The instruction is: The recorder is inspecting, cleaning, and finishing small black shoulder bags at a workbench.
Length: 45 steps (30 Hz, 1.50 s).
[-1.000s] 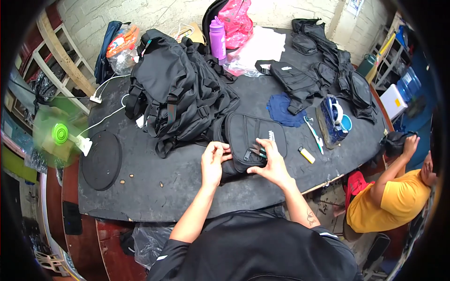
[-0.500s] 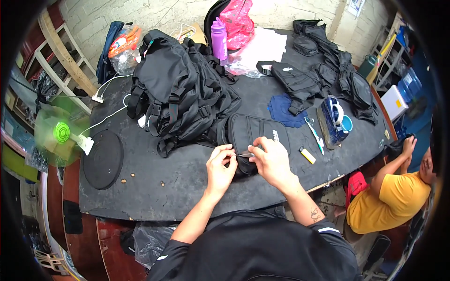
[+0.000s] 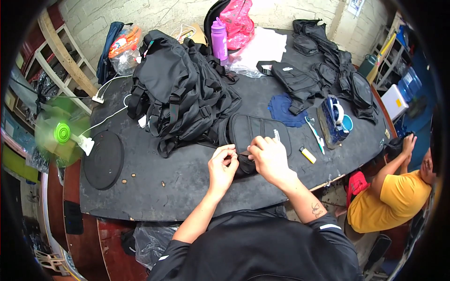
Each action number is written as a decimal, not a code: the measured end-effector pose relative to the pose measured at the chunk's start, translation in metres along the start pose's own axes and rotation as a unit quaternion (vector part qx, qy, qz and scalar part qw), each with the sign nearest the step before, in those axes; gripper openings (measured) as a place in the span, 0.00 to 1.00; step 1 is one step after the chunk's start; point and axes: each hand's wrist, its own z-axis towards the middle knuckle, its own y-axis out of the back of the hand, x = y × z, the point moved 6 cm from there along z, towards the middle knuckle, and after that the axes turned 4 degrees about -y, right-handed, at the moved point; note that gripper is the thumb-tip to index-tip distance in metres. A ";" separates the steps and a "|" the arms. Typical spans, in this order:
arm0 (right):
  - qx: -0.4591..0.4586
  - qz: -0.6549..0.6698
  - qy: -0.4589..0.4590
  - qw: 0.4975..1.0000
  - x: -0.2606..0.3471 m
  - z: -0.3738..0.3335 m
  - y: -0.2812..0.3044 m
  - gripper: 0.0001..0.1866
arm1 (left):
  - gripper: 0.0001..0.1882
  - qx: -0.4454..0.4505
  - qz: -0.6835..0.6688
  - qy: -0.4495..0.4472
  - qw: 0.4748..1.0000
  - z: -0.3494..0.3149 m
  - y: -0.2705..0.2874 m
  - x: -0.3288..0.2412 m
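A small black bag (image 3: 255,127) with light lettering on its front lies near the table's front edge, before me. At its near left corner my left hand (image 3: 223,169) is closed, thumb and forefinger pinched together beside the bag's edge. My right hand (image 3: 270,161) is closed over the bag's near side, its fingertips bunched close to the left ones. Whatever lies in either pinch is too small or too hidden to name.
A heap of black backpacks (image 3: 176,89) stands to the left. Right of the bag lie a yellow lighter (image 3: 308,155), a toothbrush (image 3: 315,136), a blue cloth (image 3: 283,110) and a tape dispenser (image 3: 332,124). A fan (image 3: 62,133) is far left; a person in yellow (image 3: 391,201) sits right.
My right hand has shifted slightly, its fingers now drawn closer together over the bag's edge. A thin, pointed glint between the hands no longer shows clearly. The left hand has hardly moved.
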 end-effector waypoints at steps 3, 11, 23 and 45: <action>-0.028 0.052 -0.023 0.998 -0.004 -0.003 0.011 0.09 | 0.03 0.003 -0.011 -0.007 1.000 0.000 0.002 0.000; -0.022 0.037 -0.022 0.999 -0.005 -0.004 0.000 0.12 | 0.05 -0.001 -0.068 0.020 0.997 0.002 0.002 0.009; -0.061 0.120 -0.093 0.987 -0.021 -0.025 -0.005 0.13 | 0.05 0.012 0.285 -0.193 0.939 -0.002 -0.012 -0.029; 0.043 0.276 -0.151 0.948 -0.049 -0.046 -0.005 0.41 | 0.13 0.070 0.173 -0.161 0.969 -0.010 0.000 -0.034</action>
